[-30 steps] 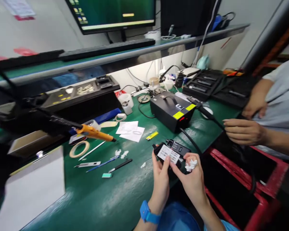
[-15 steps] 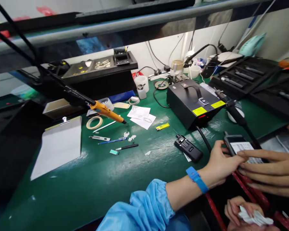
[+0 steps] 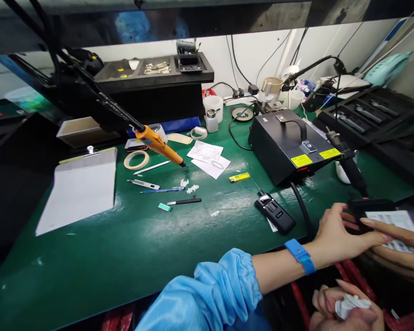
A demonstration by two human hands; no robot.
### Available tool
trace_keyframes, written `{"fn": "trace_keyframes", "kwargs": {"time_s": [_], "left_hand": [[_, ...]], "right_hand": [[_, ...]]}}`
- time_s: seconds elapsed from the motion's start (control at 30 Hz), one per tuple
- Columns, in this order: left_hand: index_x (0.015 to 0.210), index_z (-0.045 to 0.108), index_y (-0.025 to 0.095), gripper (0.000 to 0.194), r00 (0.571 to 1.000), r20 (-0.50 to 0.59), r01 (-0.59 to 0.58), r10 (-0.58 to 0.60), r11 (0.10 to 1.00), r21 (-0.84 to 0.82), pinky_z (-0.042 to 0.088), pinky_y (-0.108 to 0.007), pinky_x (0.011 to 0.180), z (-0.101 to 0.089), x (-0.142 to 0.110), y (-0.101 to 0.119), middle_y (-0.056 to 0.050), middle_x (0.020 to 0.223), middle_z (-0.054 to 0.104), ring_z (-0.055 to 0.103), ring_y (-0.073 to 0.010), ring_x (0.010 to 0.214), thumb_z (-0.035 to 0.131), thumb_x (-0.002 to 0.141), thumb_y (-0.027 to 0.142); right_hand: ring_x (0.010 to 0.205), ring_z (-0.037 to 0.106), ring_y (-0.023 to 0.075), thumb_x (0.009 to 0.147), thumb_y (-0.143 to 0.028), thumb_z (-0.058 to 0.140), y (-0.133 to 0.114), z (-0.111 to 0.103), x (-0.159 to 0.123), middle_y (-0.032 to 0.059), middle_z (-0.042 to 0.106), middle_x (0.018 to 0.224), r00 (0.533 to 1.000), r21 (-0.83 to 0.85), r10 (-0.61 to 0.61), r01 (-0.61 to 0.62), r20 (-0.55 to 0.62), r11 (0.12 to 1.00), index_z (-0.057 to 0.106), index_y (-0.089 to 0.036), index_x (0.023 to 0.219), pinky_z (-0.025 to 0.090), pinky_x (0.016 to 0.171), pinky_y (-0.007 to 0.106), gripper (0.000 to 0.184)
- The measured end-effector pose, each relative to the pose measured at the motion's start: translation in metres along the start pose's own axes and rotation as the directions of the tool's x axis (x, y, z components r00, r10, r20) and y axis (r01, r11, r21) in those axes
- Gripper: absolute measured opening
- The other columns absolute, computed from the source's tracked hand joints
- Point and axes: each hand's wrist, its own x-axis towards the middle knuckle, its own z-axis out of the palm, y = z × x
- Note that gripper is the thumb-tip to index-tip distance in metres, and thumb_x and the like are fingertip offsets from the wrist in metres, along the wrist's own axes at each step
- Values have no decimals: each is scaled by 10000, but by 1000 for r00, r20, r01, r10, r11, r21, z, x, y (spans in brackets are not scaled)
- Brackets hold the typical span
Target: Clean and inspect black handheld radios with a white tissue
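My left hand [image 3: 343,236], with a blue strap [image 3: 300,255] at the wrist, reaches to the right past the bench edge. Its thumb and bent fingers are at the near side of a black walkie-talkie [image 3: 370,207] bearing a white label [image 3: 396,220]. A co-worker's hand [image 3: 405,234] lies over that label and covers much of the walkie-talkie. Lower down, my right hand [image 3: 367,319] is closed around crumpled white paper [image 3: 352,303]. Another black walkie-talkie [image 3: 275,212] rests on the green bench, with a bit of white paper beneath it.
A black box with a handle [image 3: 290,142] stands at the back right, its thick cable [image 3: 301,207] running forward. An orange electric screwdriver [image 3: 160,145] hangs over the bench. Nearby lie a yellow lighter [image 3: 239,177], tweezers [image 3: 184,201], a tape roll [image 3: 136,160] and a clipboard [image 3: 79,188].
My left hand has carried the labelled walkie-talkie to the right, where the co-worker's hand has come onto it. My right hand has dropped to the lower right with the paper. The view has tilted down.
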Motion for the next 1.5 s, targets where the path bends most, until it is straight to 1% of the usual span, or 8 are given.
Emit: {"fn": "trace_keyframes", "kwargs": {"time_s": [0.13,0.27,0.5,0.67,0.8,1.07,1.3,1.5], "left_hand": [[1211,853,228,708,995,65,-95,81,961,260,670,-430,1024,-24,-10,24,-140,1280,779,801,-366,1180,1125,607,476],[1032,860,208,398,931,310,-292,191,900,324,629,-373,838,-96,-43,64,-73,980,739,658,-199,795,975,840,538],[1123,953,224,370,878,348,-470,327,725,504,612,-356,862,-238,-139,110,-149,1056,827,745,-248,912,818,1069,564],[1017,959,232,302,837,247,-538,489,650,536,607,-307,777,-300,-165,103,-96,912,829,761,-208,830,890,1039,525],[971,941,219,334,843,144,-507,519,673,538,591,-290,741,-316,-167,101,-93,906,837,757,-201,817,871,1053,535],[1017,912,181,613,835,54,-472,548,661,584,606,-306,762,-314,-166,106,-112,962,835,755,-206,832,761,1044,774],[912,822,184,455,792,89,-525,604,600,603,574,-310,756,-313,-167,110,-85,924,768,680,-187,805,765,1093,598],[934,621,223,295,765,236,-560,599,438,703,564,-305,802,-314,-175,113,-38,894,709,678,-185,820,564,1171,390]], "right_hand": [[427,364,102,993,-769,824,-17,8,8,-65,430,503,994,43,106,-108,41,993,676,-213,842,323,427,227,596],[441,349,80,950,-743,882,-17,27,13,-89,424,548,941,68,271,-289,203,955,663,-227,909,317,424,184,562],[484,196,76,975,-892,744,-8,97,-37,-155,339,601,499,-40,436,-623,749,781,474,-296,1060,196,431,164,660],[483,254,85,982,-922,690,-2,133,-79,-144,379,594,355,-154,465,-637,811,755,446,-293,1016,278,452,196,676],[599,540,127,1030,-794,725,0,140,-83,-59,641,732,426,-174,448,-543,786,822,502,-279,1166,442,558,220,577],[633,764,139,1188,-413,646,12,144,-77,12,843,917,713,-144,-58,219,699,965,686,-243,1221,582,570,208,178],[889,811,168,1163,-298,718,19,146,-73,64,833,1103,694,-139,-315,514,648,846,773,-222,1281,665,824,254,150],[727,708,143,1183,-328,656,4,155,-62,9,728,908,618,-58,-201,372,760,927,788,-239,1134,579,614,218,166]]}}
